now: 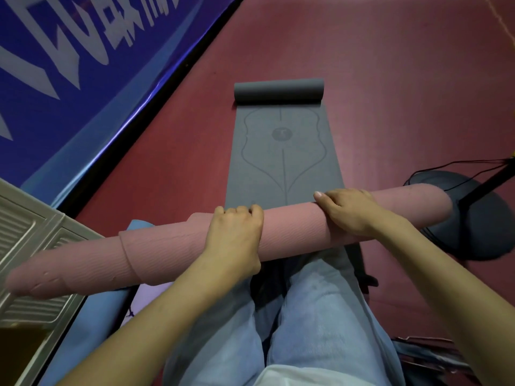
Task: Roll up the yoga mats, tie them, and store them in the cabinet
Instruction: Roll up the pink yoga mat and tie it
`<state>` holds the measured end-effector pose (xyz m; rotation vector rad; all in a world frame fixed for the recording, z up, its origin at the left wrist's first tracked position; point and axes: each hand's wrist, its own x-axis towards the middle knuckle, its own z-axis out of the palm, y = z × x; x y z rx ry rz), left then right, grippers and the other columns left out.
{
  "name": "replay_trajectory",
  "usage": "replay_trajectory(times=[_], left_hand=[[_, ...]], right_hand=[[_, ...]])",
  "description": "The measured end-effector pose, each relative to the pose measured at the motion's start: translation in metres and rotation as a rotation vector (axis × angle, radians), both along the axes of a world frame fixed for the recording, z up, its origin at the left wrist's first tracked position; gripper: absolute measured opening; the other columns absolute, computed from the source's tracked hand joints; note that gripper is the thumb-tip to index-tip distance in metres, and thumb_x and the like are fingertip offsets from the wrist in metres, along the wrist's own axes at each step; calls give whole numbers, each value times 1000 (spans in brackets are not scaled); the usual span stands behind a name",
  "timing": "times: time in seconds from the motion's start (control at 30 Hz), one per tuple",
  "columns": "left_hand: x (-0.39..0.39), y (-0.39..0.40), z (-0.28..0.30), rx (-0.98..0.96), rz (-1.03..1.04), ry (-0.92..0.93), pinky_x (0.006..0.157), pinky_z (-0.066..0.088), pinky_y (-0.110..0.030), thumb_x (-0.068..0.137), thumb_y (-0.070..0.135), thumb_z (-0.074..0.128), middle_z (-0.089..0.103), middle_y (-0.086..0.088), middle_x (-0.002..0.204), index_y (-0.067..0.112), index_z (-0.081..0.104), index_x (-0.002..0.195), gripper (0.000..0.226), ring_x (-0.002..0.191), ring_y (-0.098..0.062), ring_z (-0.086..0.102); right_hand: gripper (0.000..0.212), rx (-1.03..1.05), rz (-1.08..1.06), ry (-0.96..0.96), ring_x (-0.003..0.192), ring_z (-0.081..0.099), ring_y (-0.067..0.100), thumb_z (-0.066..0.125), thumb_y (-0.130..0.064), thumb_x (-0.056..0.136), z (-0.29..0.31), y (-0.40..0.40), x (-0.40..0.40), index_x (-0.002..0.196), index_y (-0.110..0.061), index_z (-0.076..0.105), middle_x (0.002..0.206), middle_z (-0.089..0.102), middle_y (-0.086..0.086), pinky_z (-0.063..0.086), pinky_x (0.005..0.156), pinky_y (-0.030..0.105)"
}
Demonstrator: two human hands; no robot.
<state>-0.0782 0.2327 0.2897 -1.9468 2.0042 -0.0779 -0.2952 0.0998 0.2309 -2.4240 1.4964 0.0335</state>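
Note:
A rolled pink yoga mat (167, 246) lies crosswise in front of me, above my knees, its layers telescoped out toward the left. My left hand (235, 232) grips the roll near its middle, fingers curled over the top. My right hand (348, 211) wraps the roll further right, thumb stretched along its top. A grey yoga mat (281, 157) lies flat on the red floor ahead, its far end curled into a small roll. The grey cabinet (30, 246) stands at the lower left, with the pink roll's left end over it.
A blue mat (92, 330) lies on the floor beside the cabinet under the pink roll. A round black stand base (479, 218) with a cable sits at the right. A blue banner (69, 65) runs along the left wall. My legs in light jeans fill the lower middle.

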Motion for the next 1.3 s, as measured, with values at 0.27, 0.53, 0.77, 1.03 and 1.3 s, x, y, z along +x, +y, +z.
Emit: replay_trajectory(times=[0.27,0.53,0.77,1.03,1.3], left_hand=[[1,32,4,31,-16,-24,76,27,-35,71,35,73,61,-5,109,13,42,125,65,96,-27,63],[5,51,22,160,-30,93,68,32,-30,66,48,74,64,2,102,21,39,99,55,82,-26,60],[31,4,22,347,29,275,65,49,-35,41,71,83,61,6,85,26,57,93,73,79,-22,59],[43,-25,15,449,142,387,83,51,-39,22,83,76,49,13,98,31,56,95,92,91,-19,50],[44,-21,25,355,27,447,95,49,-41,40,82,80,57,10,125,35,38,144,122,113,-21,56]], right_hand=[[77,74,101,-5,103,63,32,10,-79,84,15,23,-12,97,-27,66,109,72,5,48,90,43],[72,111,173,32,102,60,26,9,-72,91,16,50,-18,90,-24,62,106,70,0,42,89,40],[56,-90,-15,-77,96,57,30,19,-67,95,-4,38,-1,91,-26,55,98,66,3,32,74,39],[59,-91,-64,-266,87,54,22,28,-73,90,-1,35,-7,88,-25,63,88,68,-5,44,78,43],[97,-35,60,-87,124,51,21,7,-86,83,7,43,-9,135,-23,60,132,64,-3,33,111,44]])
